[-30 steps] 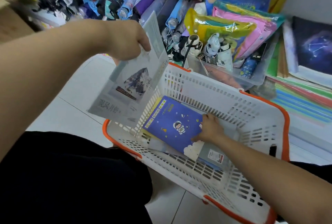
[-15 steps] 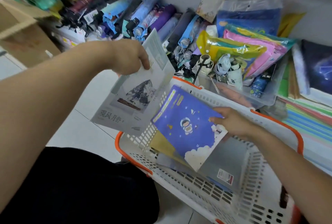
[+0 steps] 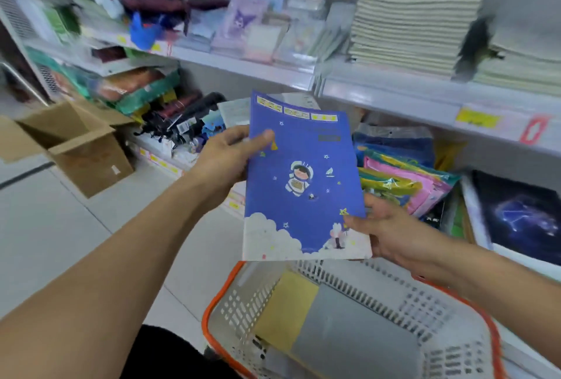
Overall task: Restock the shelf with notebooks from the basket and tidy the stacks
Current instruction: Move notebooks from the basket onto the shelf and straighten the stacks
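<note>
Both hands grasp the blue notebook (image 3: pixel 300 178) above the basket (image 3: pixel 455 315): left hand (image 3: pixel 226 155) pinching its left edge, right hand (image 3: pixel 385 226) its lower right corner. Not shelved yet; yellow (image 3: pixel 285 308) and grey (image 3: pixel 355 336) notebooks, I think, wait in the basket.

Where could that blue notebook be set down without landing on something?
Bare floor tiles lie between the cardboard box and the basket. The shelves look packed. Both the left hand and the right hand hold the blue notebook.
</note>
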Tool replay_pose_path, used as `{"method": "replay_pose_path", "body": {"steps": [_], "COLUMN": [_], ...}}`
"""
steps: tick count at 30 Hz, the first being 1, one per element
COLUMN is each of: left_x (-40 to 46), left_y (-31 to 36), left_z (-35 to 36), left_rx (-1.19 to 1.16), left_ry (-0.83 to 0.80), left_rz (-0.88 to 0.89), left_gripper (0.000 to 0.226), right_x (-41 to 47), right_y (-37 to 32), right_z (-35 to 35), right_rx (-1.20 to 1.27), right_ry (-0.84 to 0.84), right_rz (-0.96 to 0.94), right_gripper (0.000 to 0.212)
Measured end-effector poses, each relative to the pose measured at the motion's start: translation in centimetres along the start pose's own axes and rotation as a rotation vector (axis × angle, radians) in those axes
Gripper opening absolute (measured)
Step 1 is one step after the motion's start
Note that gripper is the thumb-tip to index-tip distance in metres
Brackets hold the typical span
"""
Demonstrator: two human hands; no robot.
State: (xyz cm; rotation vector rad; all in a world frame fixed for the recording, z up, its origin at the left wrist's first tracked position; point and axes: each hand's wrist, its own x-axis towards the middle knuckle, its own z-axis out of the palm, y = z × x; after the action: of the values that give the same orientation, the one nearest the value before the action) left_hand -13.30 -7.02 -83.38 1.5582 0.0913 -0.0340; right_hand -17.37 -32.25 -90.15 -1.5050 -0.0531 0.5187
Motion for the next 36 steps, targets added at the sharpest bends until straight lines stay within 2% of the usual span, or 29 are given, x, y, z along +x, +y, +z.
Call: {"method": "replay_pose_path", "body": {"steps": [2, 4, 5, 7, 10, 12, 14, 17, 20, 23, 25, 27, 29, 31, 34, 36], "left_x": [-0.1, -0.4, -0.6, -1.1, -2.5, -3.4, -3.6, -2.3, -0.6, 1.3, 2.7, 3.7, 4.6, 5.0, 5.7, 5.6], "left_y": [0.6, 1.3, 1.8, 3.1, 5.5, 7.5, 9.8, 13.0, 15.8, 16.0, 14.5, 12.7, 11.5, 11.2, 11.9, 12.3], "left_z": [1.4, 3.2, 4.2, 6.1, 9.0, 10.7, 12.2, 16.2, 22.1, 27.7, 30.1, 31.5, 32.2, 32.7, 33.4, 33.9], "left_rx": [-0.021, -0.078, -0.11, -0.195, -0.314, -0.395, -0.421, -0.366, -0.247, 0.041, 0.238, 0.296, 0.225, 0.084, -0.062, -0.103], "left_ry": [0.046, 0.025, 0.011, -0.006, -0.044, -0.053, -0.072, -0.141, -0.305, -0.442, -0.436, -0.393, -0.342, -0.291, -0.284, -0.331], "left_rz": [0.104, 0.159, 0.188, 0.239, 0.318, 0.324, 0.341, 0.416, 0.496, 0.472, 0.437, 0.344, 0.207, 0.071, 0.039, 0.081], "left_gripper": [0.029, 0.028, 0.029, 0.038, 0.058, 0.06, 0.06, 0.062, 0.059, 0.048, 0.033, 0.023, 0.019, 0.013, 0.014, 0.026], "right_x": [-1.0, -2.4, -2.9, -4.1, -5.4, -6.8, -8.2, -9.4, -10.4, -11.5, -12.3, -12.8, -12.9, -13.0, -12.8, -12.6], "right_y": [-2.7, -5.2, -6.2, -7.3, -9.4, -11.4, -12.9, -13.6, -13.5, -13.9, -14.7, -15.4, -15.9, -16.1, -16.0, -16.0], "right_z": [-1.3, -2.6, -3.4, -4.5, -5.6, -6.5, -7.7, -10.2, -12.7, -16.1, -18.6, -20.4, -21.4, -21.7, -22.6, -23.1], "right_rx": [-0.239, -0.486, -0.535, -0.434, -0.191, -0.138, -0.087, 0.029, 0.17, 0.284, 0.289, 0.213, 0.16, 0.128, -0.044, -0.17], "right_ry": [0.004, 0.108, 0.183, 0.28, 0.256, 0.186, 0.224, 0.478, 0.697, 0.839, 0.893, 0.909, 0.874, 0.839, 0.834, 0.833], "right_rz": [-0.058, -0.129, -0.17, -0.199, -0.166, -0.177, -0.241, -0.452, -0.652, -0.717, -0.682, -0.597, -0.536, -0.501, -0.465, -0.381], "right_gripper": [0.032, 0.026, 0.024, 0.038, 0.072, 0.061, 0.046, 0.035, 0.023, 0.024, 0.03, 0.035, 0.031, 0.016, 0.039, 0.053]}}
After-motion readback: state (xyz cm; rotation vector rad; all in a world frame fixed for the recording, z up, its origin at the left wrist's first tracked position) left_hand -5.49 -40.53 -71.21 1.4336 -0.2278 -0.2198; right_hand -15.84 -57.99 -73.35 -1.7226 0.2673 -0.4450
